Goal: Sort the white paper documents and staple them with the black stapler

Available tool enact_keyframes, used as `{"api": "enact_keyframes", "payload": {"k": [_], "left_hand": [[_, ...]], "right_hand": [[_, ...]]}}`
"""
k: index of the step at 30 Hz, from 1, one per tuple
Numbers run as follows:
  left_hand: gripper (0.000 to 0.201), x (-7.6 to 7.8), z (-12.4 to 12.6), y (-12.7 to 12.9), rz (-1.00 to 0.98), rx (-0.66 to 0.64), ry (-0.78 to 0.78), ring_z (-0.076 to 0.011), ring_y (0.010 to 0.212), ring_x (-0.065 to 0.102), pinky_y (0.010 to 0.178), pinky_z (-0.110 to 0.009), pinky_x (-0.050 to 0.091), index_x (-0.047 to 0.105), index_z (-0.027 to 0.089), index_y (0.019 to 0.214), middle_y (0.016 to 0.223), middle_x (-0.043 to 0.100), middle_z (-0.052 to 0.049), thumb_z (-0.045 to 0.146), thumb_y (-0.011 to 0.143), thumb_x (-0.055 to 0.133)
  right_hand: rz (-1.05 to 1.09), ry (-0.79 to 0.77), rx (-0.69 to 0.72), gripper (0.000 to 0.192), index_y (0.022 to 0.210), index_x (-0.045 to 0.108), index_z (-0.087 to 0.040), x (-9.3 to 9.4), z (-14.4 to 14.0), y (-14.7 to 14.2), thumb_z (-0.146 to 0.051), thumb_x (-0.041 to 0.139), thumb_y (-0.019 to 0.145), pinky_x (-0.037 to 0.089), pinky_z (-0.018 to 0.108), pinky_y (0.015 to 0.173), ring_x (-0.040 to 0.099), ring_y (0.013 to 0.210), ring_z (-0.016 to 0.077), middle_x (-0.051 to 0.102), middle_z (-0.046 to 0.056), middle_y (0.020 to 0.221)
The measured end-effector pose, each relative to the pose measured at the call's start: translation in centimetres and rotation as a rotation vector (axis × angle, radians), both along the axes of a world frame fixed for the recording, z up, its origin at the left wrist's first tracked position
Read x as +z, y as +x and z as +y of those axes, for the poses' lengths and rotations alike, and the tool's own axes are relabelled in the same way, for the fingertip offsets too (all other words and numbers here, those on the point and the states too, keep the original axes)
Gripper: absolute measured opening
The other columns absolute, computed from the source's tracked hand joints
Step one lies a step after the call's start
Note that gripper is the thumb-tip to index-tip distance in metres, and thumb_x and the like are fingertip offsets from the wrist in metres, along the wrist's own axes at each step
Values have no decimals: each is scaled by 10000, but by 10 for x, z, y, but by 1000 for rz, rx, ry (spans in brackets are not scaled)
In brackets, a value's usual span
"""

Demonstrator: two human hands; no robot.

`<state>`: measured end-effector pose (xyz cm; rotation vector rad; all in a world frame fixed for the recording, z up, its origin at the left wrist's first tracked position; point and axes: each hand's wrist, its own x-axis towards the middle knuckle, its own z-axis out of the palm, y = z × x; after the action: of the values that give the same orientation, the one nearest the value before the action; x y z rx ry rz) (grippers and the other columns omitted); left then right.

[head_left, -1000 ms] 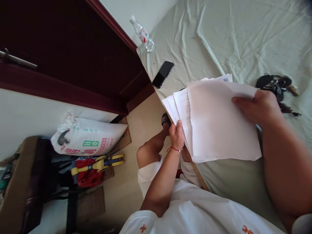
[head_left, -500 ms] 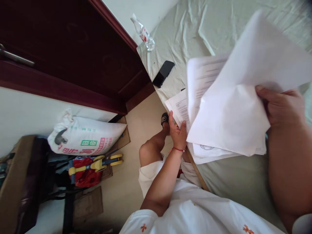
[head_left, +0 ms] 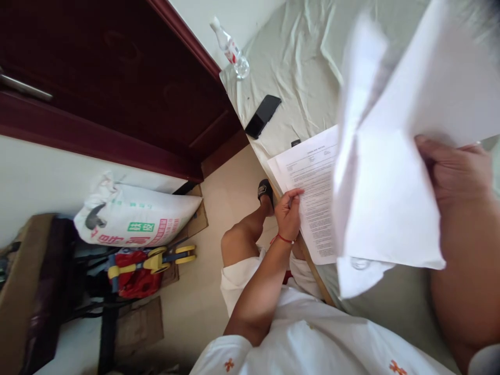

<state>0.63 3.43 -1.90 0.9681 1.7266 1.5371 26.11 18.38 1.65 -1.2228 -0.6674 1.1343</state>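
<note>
Printed sheets [head_left: 312, 203] covered in small text lie at the bed's edge. My left hand [head_left: 288, 213], with a red string on the wrist, is closed at their left edge, thumb and fingers pinched there. My right hand [head_left: 459, 169] grips a bundle of white papers [head_left: 394, 203], lifted and tilted over the right side of the printed sheets. These papers are bent and partly smeared by motion. A round stamp-like mark shows near the bottom of a lower sheet in the bundle. My right fingers are mostly hidden behind the paper.
On the pale bedsheet [head_left: 300, 62] lie a black phone [head_left: 263, 116] and, by the wall, a clear plastic bottle [head_left: 234, 54]. A large white sack [head_left: 140, 214] and a yellow-and-blue wheeled toy [head_left: 156, 260] are on the floor at left, below a dark red door [head_left: 109, 78].
The right hand's papers have swung up and to the right, uncovering more of the printed sheets. My left hand's spread thumb and fingers have closed at the sheets' edge.
</note>
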Motion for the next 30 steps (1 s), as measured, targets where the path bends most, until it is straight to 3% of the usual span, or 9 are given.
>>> {"api": "enact_keyframes", "payload": {"k": [6,11,16,21,26,30], "left_hand": [[458,-9,-1,-3,-111,27,56,-212,962,723,923,-328,555,822,204,947,971,797,-54,634,894,674],[436,-13,-1,-6,39,45,-10,-160,832,684,829,-278,532,787,197,913,864,760,-27,625,832,763],[444,-5,0,-5,134,43,-51,-92,601,505,610,-222,421,675,190,812,659,596,41,625,839,756],[519,2,3,-3,137,70,-62,-102,630,500,634,-221,430,579,200,767,674,585,42,688,810,750],[461,-1,4,-3,159,66,-33,-132,751,583,758,-240,478,579,213,837,772,643,18,660,885,683],[454,-3,5,-2,131,72,-12,-134,746,578,769,-246,486,560,219,832,769,640,24,645,866,712]], "right_hand": [[-198,-138,248,358,915,798,-255,-11,-4,-4,-276,935,586,619,499,841,728,893,255,786,60,1032],[-246,-66,311,286,916,795,-246,-19,-3,0,-268,881,644,611,487,853,711,896,239,782,44,1042],[-274,-127,339,252,917,802,-272,-9,-6,-3,-264,863,672,605,505,850,710,868,244,788,50,1029],[-291,-74,301,236,873,783,-263,-6,-4,-3,-237,862,652,598,472,827,707,904,242,782,55,1043],[-391,-34,150,178,800,718,-239,-11,-2,-2,-270,849,683,530,404,603,649,685,208,748,58,879],[-318,40,-28,201,806,728,-227,-10,0,-3,-252,870,666,575,459,721,701,779,244,758,59,923]]}}
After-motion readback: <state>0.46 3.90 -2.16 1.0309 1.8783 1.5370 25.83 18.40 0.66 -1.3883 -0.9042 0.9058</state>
